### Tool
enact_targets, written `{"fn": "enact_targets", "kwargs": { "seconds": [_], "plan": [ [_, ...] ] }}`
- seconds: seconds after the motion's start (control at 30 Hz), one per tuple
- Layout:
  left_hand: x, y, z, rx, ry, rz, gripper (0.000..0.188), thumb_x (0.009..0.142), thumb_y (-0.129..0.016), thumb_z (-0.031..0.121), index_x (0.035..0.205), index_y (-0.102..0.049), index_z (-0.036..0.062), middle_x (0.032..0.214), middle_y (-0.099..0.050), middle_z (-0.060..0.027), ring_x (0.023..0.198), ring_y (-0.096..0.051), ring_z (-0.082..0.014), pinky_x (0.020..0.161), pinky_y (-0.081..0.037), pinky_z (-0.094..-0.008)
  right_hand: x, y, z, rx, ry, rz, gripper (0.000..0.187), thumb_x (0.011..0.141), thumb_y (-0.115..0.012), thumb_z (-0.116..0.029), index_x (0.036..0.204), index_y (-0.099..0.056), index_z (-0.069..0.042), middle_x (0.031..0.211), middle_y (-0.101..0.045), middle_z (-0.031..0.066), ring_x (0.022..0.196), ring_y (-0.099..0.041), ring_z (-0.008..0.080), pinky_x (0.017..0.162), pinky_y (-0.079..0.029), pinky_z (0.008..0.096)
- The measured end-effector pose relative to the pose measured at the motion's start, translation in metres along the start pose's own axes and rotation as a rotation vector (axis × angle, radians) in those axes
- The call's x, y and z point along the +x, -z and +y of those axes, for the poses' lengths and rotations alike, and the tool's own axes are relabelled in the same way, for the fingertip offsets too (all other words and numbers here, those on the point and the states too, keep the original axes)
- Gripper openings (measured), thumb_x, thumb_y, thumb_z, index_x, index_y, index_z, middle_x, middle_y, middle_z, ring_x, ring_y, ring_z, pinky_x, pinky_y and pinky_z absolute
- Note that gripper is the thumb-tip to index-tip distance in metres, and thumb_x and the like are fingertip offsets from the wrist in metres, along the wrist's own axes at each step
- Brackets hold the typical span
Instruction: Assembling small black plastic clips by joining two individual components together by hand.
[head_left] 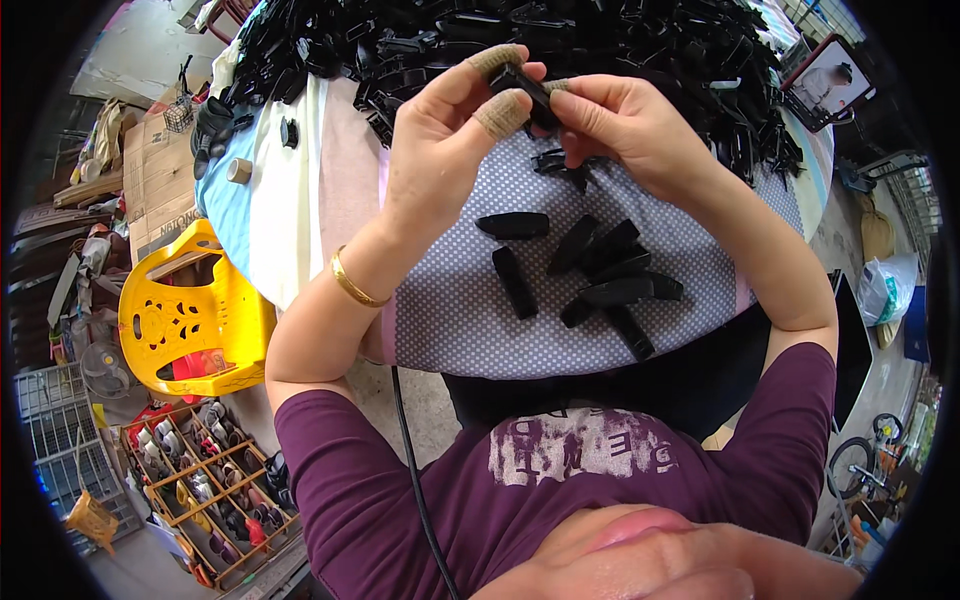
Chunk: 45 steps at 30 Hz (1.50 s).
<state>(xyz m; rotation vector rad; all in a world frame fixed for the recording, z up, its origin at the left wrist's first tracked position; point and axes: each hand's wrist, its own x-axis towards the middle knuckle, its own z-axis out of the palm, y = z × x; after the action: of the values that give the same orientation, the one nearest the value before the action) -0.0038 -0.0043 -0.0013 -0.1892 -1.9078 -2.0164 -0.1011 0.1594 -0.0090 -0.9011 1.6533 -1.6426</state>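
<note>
Over the far half of a cloth-covered table, my left hand (440, 135) grips a small black plastic part (527, 92) between thumb and forefinger. Tan tape wraps both of those fingertips. My right hand (625, 125) pinches the near right end of the same part with thumb and forefinger, one finger also taped. Just below the hands lies another black piece (562, 165). Nearer to me, several black curved pieces (610, 255) lie loosely together on the dotted cloth (440, 300). The underside of the held part is hidden by my fingers.
A big heap of black plastic parts (420, 50) covers the table's far side. A tape roll (240, 170) sits at the left, a screen (825, 82) at the far right. A yellow chair (190, 310) stands left of the table; a black cable (410, 450) hangs before me.
</note>
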Motion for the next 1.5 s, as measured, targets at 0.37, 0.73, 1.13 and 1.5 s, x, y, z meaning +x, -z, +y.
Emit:
{"fn": "enact_targets", "kwargs": {
  "seconds": [0.37,0.73,1.13,1.5],
  "plan": [
    [-0.009,-0.007,0.005,0.032,-0.075,0.002,0.034,0.081,-0.063,-0.002,0.115,-0.058,-0.0012,0.105,-0.064,-0.0088,0.093,-0.061,-0.0121,0.083,-0.053,-0.0242,-0.004,-0.007,0.002,-0.464,0.503,0.07,0.04,0.083,-0.068,-0.018,0.115,-0.056,0.004,0.087,-0.064,0.0058,0.074,-0.06,0.0106,0.072,-0.052,0.0234],
    [-0.011,-0.008,0.011,0.041,-0.138,-0.059,0.025,0.082,-0.061,-0.004,0.107,-0.063,-0.0006,0.102,-0.065,-0.0076,0.089,-0.062,-0.0105,0.081,-0.053,-0.0218,-0.008,-0.004,-0.001,-0.74,0.75,0.109,0.032,0.075,-0.072,-0.012,0.1,-0.062,0.004,0.076,-0.062,0.0109,0.062,-0.059,0.0168,0.056,-0.047,0.0252],
    [-0.01,0.0,0.036,0.863,0.244,-0.55,0.028,0.074,-0.072,0.018,0.095,-0.065,0.0006,0.089,-0.065,-0.0153,0.076,-0.064,-0.0234,0.066,-0.049,-0.0315,-0.011,0.002,-0.003,-1.274,0.605,-0.097,0.025,0.064,-0.074,-0.017,0.085,-0.063,-0.007,0.086,-0.054,0.0037,0.083,-0.053,0.0212,0.068,-0.049,0.031],
    [0.03,0.019,-0.006,1.445,-0.514,-0.193,0.028,0.071,-0.064,0.003,0.099,-0.064,0.0067,0.091,-0.059,-0.0084,0.088,-0.052,-0.0266,0.076,-0.047,-0.0325,-0.007,0.006,0.0,-1.41,0.664,-0.121,0.02,0.064,-0.066,-0.004,0.083,-0.061,-0.006,0.08,-0.059,0.0015,0.084,-0.053,0.0192,0.073,-0.046,0.0312]
  ]
}}
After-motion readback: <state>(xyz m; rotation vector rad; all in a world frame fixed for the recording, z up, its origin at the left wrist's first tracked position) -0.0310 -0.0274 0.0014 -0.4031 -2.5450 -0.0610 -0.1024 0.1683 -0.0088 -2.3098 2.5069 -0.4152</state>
